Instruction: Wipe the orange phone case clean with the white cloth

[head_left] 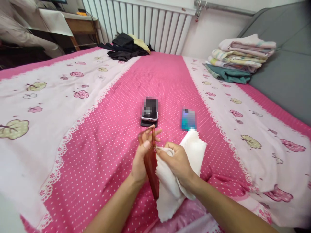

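Note:
A reddish-brown, see-through phone case (151, 170) stands tilted in my left hand (141, 157), its thumb on the near face and fingers behind. My right hand (176, 161) pinches a white cloth (167, 197) with a scalloped edge against the case's right side. The rest of the cloth drapes below and to the right of that hand. Beyond my hands lies a dark phone (150, 110), partly blurred, on top of another dark flat object (149, 123). Right of it is a blue-purple phone (188, 119), also blurred, with its near edge by the cloth.
The bed has a pink dotted sheet (160, 74) with white floral bands. Dark clothes (123, 45) lie at the far edge, before a white radiator (143, 24). Folded fabrics (238, 56) are stacked by the grey headboard (282, 58). A desk (80, 26) stands far left.

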Available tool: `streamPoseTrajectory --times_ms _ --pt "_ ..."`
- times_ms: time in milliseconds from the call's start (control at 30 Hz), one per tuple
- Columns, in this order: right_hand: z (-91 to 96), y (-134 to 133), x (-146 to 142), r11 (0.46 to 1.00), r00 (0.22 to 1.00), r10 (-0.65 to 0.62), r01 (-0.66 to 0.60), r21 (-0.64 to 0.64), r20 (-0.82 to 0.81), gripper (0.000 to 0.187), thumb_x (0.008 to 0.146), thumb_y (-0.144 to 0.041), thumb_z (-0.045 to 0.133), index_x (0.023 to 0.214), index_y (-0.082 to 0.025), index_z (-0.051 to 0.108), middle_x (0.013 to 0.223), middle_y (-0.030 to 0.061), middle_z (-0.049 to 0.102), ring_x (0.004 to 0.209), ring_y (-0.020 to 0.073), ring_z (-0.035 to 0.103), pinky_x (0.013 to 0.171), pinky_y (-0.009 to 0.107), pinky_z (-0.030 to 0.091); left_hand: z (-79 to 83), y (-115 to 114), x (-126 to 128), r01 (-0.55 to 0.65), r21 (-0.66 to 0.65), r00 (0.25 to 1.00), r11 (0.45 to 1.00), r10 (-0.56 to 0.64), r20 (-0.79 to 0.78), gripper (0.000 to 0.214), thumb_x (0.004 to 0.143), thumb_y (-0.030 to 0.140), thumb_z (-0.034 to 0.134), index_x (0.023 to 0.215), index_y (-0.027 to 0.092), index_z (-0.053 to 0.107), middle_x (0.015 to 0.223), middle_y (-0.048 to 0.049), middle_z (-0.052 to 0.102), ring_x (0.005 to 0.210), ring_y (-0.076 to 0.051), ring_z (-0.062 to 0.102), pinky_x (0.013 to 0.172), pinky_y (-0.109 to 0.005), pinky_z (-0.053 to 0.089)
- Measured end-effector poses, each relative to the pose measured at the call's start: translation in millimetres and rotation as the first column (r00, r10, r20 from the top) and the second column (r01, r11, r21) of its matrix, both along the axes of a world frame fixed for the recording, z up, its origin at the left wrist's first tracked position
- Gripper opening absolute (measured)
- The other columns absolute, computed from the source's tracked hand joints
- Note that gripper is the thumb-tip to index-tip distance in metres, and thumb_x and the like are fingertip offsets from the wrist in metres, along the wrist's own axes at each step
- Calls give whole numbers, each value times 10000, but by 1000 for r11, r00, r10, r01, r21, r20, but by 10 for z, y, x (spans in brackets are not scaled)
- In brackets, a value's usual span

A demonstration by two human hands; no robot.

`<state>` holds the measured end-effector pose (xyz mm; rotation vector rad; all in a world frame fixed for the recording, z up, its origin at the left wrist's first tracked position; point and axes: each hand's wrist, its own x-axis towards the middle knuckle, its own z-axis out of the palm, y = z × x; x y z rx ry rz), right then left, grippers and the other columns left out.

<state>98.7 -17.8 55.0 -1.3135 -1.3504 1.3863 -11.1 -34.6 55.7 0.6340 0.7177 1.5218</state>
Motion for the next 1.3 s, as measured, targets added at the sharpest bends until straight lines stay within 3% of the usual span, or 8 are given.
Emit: streamPoseTrajectory --times_ms 133,300,467,567,767,933,1033,1300 --pt "67 -27 65 999 999 -7 6 -37 -39 349 708 -391 650 582 -197 389 524 -75 368 490 74 334 445 199 270 96 74 -163 -43 -70 973 997 58 223 509 797 500 466 1176 165 522 1211 -131 612 836 -169 610 710 -267 492" --pt "129 -7 143 998 998 42 -40 -52 36 283 701 -384 662 617 -190 475 555 -51 485 521 102 434 491 215 349 141 89 -223 -17 -86 951 996 43 305 546 812 542 415 1143 130 551 1226 -149 609 989 -217 614 840 -303 480" --pt "81 14 181 972 952 224 -232 18 207 208 693 -341 677 819 -177 650 799 27 675 752 185 604 678 272 455 142 97 -199 -21 -80 942 997 47 333 572 816 548 407 1156 108 538 1279 -178 566 1117 -257 574 984 -359 412" --pt "34 -3 181 963 946 269 -263 -59 183 183 722 -343 637 773 -170 663 740 29 674 689 179 602 611 263 450 128 97 -157 -17 -111 946 994 53 321 589 823 550 410 1168 90 533 1253 -182 578 1139 -262 561 1037 -368 366" --pt "-32 4 163 979 982 181 -174 -108 53 209 743 -376 626 785 -171 627 707 11 661 635 161 584 597 269 447 93 43 -10 142 -188 957 972 -86 276 563 792 480 500 1256 162 495 1284 -128 552 1149 -285 533 973 -430 413" --pt "34 80 208 994 989 104 -102 -30 109 246 746 -381 645 881 -175 644 849 42 694 784 193 621 705 297 465 74 7 -9 43 -128 997 991 -34 68 545 733 384 606 1249 227 527 1296 -73 553 1064 -239 566 839 -332 477" --pt "115 125 241 1000 995 11 -13 18 98 258 722 -410 669 805 -172 616 759 16 666 674 161 585 633 267 447 47 -2 -16 8 -96 998 995 -14 -57 550 702 364 656 1225 230 550 1304 -60 554 1138 -227 521 905 -303 442" --pt "207 168 286 966 994 -109 98 239 30 195 749 -365 662 769 -173 634 741 11 648 647 142 561 598 251 427 -42 -50 127 206 42 974 978 -201 -108 577 738 339 666 1286 258 506 1345 -50 533 1260 -286 453 1034 -413 363"
